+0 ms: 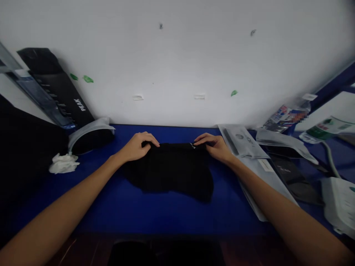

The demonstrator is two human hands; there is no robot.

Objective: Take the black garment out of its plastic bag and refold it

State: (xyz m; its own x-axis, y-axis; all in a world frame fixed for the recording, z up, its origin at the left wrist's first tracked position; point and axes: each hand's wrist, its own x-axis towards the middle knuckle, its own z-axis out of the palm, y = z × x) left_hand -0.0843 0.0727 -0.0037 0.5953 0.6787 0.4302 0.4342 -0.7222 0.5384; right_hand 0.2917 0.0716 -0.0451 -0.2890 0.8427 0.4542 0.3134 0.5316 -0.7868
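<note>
A black fabric garment lies on the blue tabletop in front of me, its lower edge curved and uneven. I cannot make out its exact kind. Along its straight far edge, near the right end, is a small white mark. My left hand pinches that edge at its left corner, thumb below and fingers above. At the right corner my right hand grips the same edge between thumb and fingers. Held between both hands, the edge runs nearly straight, while the rest of the fabric spreads toward me.
At left stand a black PEAK package, a clear bottle, a curved black item in a translucent bag and crumpled tissue. At right are translucent packets, bottles and a white power strip. A white wall rises behind.
</note>
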